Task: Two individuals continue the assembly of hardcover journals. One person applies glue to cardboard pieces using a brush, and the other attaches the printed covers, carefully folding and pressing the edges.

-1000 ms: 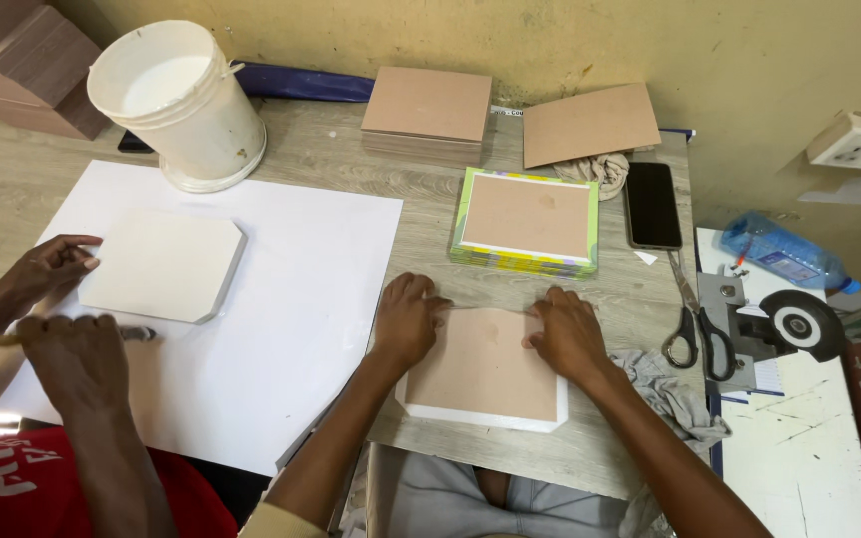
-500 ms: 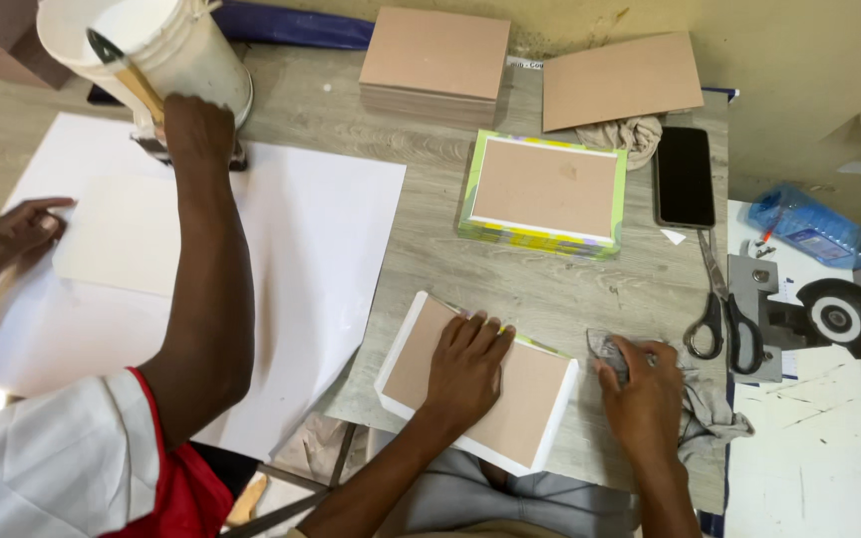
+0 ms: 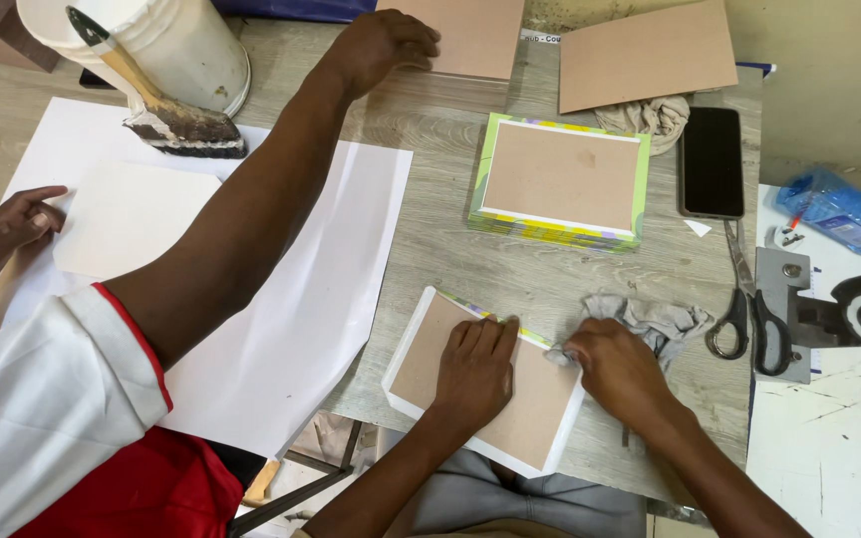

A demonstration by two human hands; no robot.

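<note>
Item: white-edged brown rectangular board (image 3: 510,399), at table's near edge.
Long axis: near-right to far-left.
Left hand (image 3: 475,371): flat, fingers together.
Right hand (image 3: 618,369): pinching grey rag (image 3: 650,319).
Hidden: board's centre.

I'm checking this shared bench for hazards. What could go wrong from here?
1. The board under the left hand overhangs the table edge; pressing there might tip it.
2. The right hand grips a grey rag beside open scissors; a wide wipe could catch them.
3. The co-worker's arm reaches close past the loaded brush and may smear the white paper.
</note>
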